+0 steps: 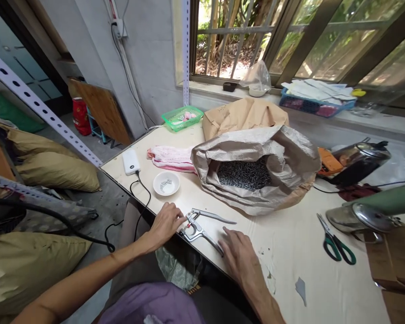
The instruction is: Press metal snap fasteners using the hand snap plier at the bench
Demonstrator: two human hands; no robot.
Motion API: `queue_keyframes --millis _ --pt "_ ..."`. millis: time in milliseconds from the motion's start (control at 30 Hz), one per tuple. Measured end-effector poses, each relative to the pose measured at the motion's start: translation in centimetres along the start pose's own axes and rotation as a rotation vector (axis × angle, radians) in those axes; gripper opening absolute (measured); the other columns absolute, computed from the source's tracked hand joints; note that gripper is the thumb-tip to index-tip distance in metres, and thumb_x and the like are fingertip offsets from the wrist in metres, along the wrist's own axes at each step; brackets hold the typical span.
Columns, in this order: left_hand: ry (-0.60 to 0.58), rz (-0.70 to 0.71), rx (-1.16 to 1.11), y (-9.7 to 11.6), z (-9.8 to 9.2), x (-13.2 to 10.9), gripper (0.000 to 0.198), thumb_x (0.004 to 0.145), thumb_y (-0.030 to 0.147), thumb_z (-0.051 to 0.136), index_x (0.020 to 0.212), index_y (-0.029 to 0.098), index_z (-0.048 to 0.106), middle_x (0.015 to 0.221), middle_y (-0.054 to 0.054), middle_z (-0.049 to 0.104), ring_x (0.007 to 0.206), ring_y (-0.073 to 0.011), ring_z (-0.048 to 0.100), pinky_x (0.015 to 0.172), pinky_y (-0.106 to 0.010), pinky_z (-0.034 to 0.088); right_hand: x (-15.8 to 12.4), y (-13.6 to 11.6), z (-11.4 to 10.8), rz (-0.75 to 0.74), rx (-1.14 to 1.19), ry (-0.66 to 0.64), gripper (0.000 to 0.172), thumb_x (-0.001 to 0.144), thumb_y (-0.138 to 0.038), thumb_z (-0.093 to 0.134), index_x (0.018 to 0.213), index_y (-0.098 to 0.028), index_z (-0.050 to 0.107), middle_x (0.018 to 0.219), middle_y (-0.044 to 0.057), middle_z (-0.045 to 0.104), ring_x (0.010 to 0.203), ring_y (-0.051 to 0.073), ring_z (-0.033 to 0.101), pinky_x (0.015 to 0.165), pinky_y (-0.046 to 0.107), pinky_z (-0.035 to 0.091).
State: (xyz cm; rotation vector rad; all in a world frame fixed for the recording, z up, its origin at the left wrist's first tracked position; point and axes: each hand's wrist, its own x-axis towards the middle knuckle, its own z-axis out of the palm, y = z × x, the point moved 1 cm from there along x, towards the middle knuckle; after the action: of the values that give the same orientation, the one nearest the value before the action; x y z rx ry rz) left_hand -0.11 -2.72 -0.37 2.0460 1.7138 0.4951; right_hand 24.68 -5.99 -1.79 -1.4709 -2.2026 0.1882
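Silver-grey hand pliers (202,234) lie at the table's front edge, their handles spread and pointing right, with a dark spring and a small red part near the head. Just left of that head is my left hand (166,225), its fingers curled and pressed together near the jaws; what they hold, if anything, is hidden. My right hand (240,256) rests by the lower handle's end, fingers stretched out and apart, gripping nothing. A white bowl (166,192) with several small clear or silvery pieces stands beyond my left hand. Behind the pliers, a large paper sack (236,198) gapes over many small dark metal pieces (245,174).
Green-handled scissors (337,247), a metal mug (357,216) and a grey scrap (300,290) are at right. A white power bank (130,162) with a cable, a pink-white cloth (172,158) and a green basket (182,121) are at left. The table (290,234) is pale.
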Motion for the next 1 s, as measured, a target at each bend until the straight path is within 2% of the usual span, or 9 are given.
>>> queue_keyframes --millis 167,300,433,533,600,667,767,900,1000 --pt "-0.223 -0.167 0.043 0.4 1.1 0.9 0.017 0.07 0.033 0.064 0.071 0.017 0.067 0.08 -0.007 0.062 0.086 -0.023 0.055 0.067 -0.028 0.041 -0.4 -1.9 1.8 -0.025 -0.033 -0.017 0.023 0.091 -0.031 0.043 0.109 -0.022 0.054 0.09 0.006 0.059 0.081 0.017 0.054 0.07 0.03 0.044" --pt "-0.444 -0.257 -0.014 0.8 1.3 2.2 0.013 0.065 0.027 0.061 0.061 0.016 0.065 0.058 -0.002 0.056 0.063 -0.0168 0.055 0.054 -0.023 0.034 0.0 -2.2 2.8 -0.038 -0.104 0.005 0.019 0.092 -0.024 0.039 0.087 -0.022 0.057 0.077 0.003 0.056 0.071 0.015 0.05 0.064 0.029 0.037" --pt "-0.491 -0.29 0.047 1.6 0.8 3.3 0.009 0.062 0.023 0.06 0.062 0.016 0.066 0.056 -0.001 0.057 0.058 -0.0155 0.053 0.053 -0.023 0.034 0.3 -1.7 3.2 -0.069 -0.134 0.039 0.021 0.093 -0.024 0.037 0.085 -0.022 0.057 0.075 0.002 0.056 0.068 0.014 0.049 0.063 0.029 0.034" --pt "-0.523 -0.288 0.049 1.8 0.1 4.0 0.013 0.067 0.024 0.058 0.064 0.014 0.066 0.057 -0.001 0.056 0.059 -0.0151 0.053 0.054 -0.023 0.033 0.4 -1.1 3.4 -0.064 -0.113 0.076 0.022 0.094 -0.026 0.037 0.087 -0.021 0.056 0.077 0.003 0.056 0.07 0.015 0.049 0.064 0.029 0.035" --pt "-0.493 -0.246 -0.031 1.3 -0.5 3.8 0.02 0.073 0.03 0.056 0.065 0.013 0.065 0.058 -0.001 0.055 0.06 -0.0149 0.052 0.054 -0.023 0.033 0.4 -0.8 3.5 -0.049 -0.085 0.09 0.02 0.093 -0.027 0.037 0.088 -0.021 0.056 0.078 0.003 0.056 0.071 0.015 0.049 0.065 0.028 0.036" --pt "-0.377 -0.177 -0.089 0.4 -1.0 2.6 0.024 0.078 0.034 0.056 0.069 0.013 0.065 0.066 -0.001 0.057 0.065 -0.0148 0.053 0.056 -0.023 0.035 0.4 -0.7 3.7 -0.036 -0.065 0.1 0.02 0.093 -0.027 0.038 0.088 -0.02 0.056 0.078 0.004 0.056 0.072 0.015 0.048 0.066 0.028 0.036" --pt "-0.212 -0.016 -0.095 -1.1 -1.0 -0.8 0.021 0.083 0.033 0.055 0.076 0.015 0.064 0.078 -0.002 0.058 0.071 -0.0143 0.054 0.064 -0.023 0.039 0.2 -0.8 3.9 -0.019 -0.076 0.11 0.021 0.094 -0.028 0.037 0.09 -0.02 0.056 0.078 0.004 0.056 0.071 0.016 0.046 0.067 0.029 0.036" --pt "-0.141 0.164 -0.004 -2.0 0.3 -4.9 0.025 0.091 0.025 0.045 0.075 0.016 0.061 0.081 -0.004 0.056 0.077 -0.0151 0.053 0.067 -0.024 0.041 0.1 -0.7 4.1 -0.032 -0.117 0.153 0.02 0.094 -0.028 0.037 0.09 -0.02 0.056 0.077 0.004 0.055 0.069 0.016 0.045 0.067 0.03 0.036" --pt "-0.058 0.204 0.043 -2.3 0.4 -4.3 0.027 0.094 0.022 0.04 0.08 0.017 0.063 0.082 -0.004 0.056 0.077 -0.0146 0.053 0.067 -0.024 0.042 0.2 -0.4 4.3 -0.07 -0.131 0.197 0.018 0.093 -0.028 0.038 0.09 -0.021 0.054 0.077 0.004 0.055 0.07 0.017 0.046 0.066 0.03 0.036"
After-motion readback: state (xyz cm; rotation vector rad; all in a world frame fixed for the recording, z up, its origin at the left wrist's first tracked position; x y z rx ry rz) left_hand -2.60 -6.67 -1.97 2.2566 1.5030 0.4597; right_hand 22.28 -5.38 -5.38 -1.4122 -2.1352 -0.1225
